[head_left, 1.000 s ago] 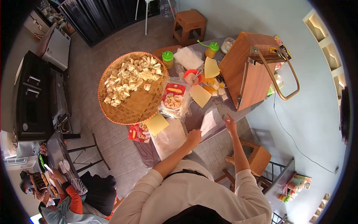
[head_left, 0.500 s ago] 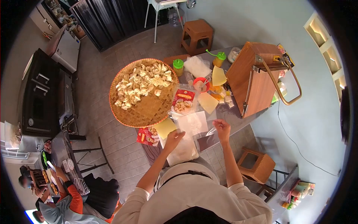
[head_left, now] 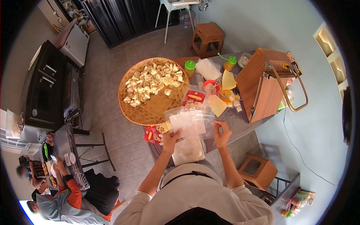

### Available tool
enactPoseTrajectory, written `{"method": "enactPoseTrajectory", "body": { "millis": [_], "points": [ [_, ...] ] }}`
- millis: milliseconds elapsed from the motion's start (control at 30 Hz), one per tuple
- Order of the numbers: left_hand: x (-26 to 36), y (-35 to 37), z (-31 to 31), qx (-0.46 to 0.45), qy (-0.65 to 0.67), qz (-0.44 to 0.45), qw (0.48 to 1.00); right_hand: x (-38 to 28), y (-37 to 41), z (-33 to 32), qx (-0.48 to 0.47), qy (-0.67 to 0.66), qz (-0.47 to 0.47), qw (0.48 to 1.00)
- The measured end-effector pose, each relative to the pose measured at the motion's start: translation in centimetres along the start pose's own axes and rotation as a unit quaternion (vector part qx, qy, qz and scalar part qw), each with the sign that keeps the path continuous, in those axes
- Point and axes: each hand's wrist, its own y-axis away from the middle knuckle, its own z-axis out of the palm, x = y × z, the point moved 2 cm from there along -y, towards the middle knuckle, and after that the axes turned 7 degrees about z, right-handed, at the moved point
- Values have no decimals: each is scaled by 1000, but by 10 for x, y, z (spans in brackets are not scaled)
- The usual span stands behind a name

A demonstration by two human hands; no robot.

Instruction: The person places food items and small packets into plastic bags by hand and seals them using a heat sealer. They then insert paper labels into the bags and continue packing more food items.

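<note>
Between my hands a clear plastic bag with a white sheet in it (head_left: 187, 123) is held up over the table. My left hand (head_left: 171, 141) pinches its lower left edge. At its right side my right hand (head_left: 222, 134) has its fingers closed on the bag's edge. Below the bag lies a stack of clear bags (head_left: 187, 152) near my body. Just beyond it is a red printed packet (head_left: 195, 96), partly covered. A second red packet (head_left: 151, 134) lies to the left, under the rim of a woven round tray (head_left: 150, 114) with many pale folded dumplings.
Green-lidded jars (head_left: 190, 67), a red cup (head_left: 211, 87) and yellow cards (head_left: 228, 80) stand or lie behind. A wooden box (head_left: 258, 90) with a metal handle occupies the table's right. Brown stools (head_left: 207, 37) stand around. People work at a side table (head_left: 62, 140) at lower left.
The clear bag has been raised and spread between my hands, now covering part of the red packet. The view has shifted slightly, so the surroundings appear further right.
</note>
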Motion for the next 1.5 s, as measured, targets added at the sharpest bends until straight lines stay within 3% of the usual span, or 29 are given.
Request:
{"method": "enactPoseTrajectory", "body": {
  "millis": [67, 167, 200, 233, 267, 300, 333, 367, 400, 467, 500, 567, 633, 700, 767, 867, 900, 933, 967, 1033, 1100, 1167, 1200, 1267, 1333, 1400, 1467, 1500],
  "points": [
    [9, 3, 5, 1, 0, -11, 1000, -11, -2, -1, 26, 47, -97, 994],
    [17, 4, 3, 46, 26, -6, 999, -23, -10, -9, 12, 121, -113, 986],
    [13, -2, -8, 35, -36, 10, 999, -17, -11, -14, 11, 122, -114, 986],
    [17, -4, -9, 23, -97, 25, 995, -7, -13, -19, -99, -8, 65, 993],
    [19, -5, -8, 22, -97, 25, 995, 2, -12, -19, -202, -137, 242, 939],
    [21, -6, -6, 12, -135, 62, 989, 3, -12, -23, -202, -136, 242, 939],
    [26, -8, -2, 3, -172, 100, 980, -7, -15, -29, -215, -50, 236, 946],
    [26, -10, -2, 5, -170, 101, 980, -15, -18, -32, -228, 35, 227, 946],
    [24, -13, -1, -15, -175, 99, 980, -20, -20, -32, -230, 36, 226, 946],
    [17, -18, -5, -37, -179, 97, 978, -29, -22, -28, -263, -208, 258, 906],
    [12, -22, -8, -59, -200, 101, 973, -29, -24, -30, -262, -207, 257, 907],
    [25, -19, 0, -79, -221, 106, 966, -27, -24, -28, -343, -307, 344, 819],
    [50, -8, 19, -109, -124, 45, 985, -17, -20, -19, -366, -321, 341, 804],
    [44, -13, 6, -123, -139, 63, 981, -11, -20, -20, -387, -334, 338, 790],
    [40, -21, -12, -133, -157, 82, 975, -22, -25, -25, -446, -418, 467, 639],
    [49, -20, -15, -205, -185, 60, 959, -11, -25, -25, -419, -436, 458, 652],
    [61, -15, -9, -177, -154, -30, 972, -15, -24, -25, -420, -435, 458, 652],
    [69, -11, -6, -148, -120, -119, 974, -31, -25, -23, -443, -527, 412, 597],
    [66, -15, -9, -147, -121, -119, 975, -41, -25, -22, -459, -611, 361, 534],
    [67, -21, -7, -170, -33, -56, 983, -35, -21, -19, -471, -625, 340, 522],
    [80, -15, 0, -199, 0, -56, 978, -34, -18, -18, -482, -638, 317, 510],
    [92, -8, 9, -228, 31, -59, 971, -42, -13, -13, -495, -454, 365, 645],
    [93, -6, 11, -212, -5, -50, 976, -45, -11, -13, -494, -455, 365, 644],
    [90, -9, 6, -195, -41, -40, 979, -55, -7, -13, -579, -490, 239, 606],
    [86, -13, 1, -274, -85, -131, 949, -59, -9, -8, -575, -478, 243, 619],
    [95, -3, 12, -243, -76, -128, 959, -59, -9, -2, -570, -464, 245, 632],
    [97, -4, 10, -209, -67, -121, 968, -54, -6, 7, -559, -477, 363, 573],
    [83, -13, -7, -223, -115, -176, 952, -55, -5, 10, -559, -478, 363, 572]
  ]
}}
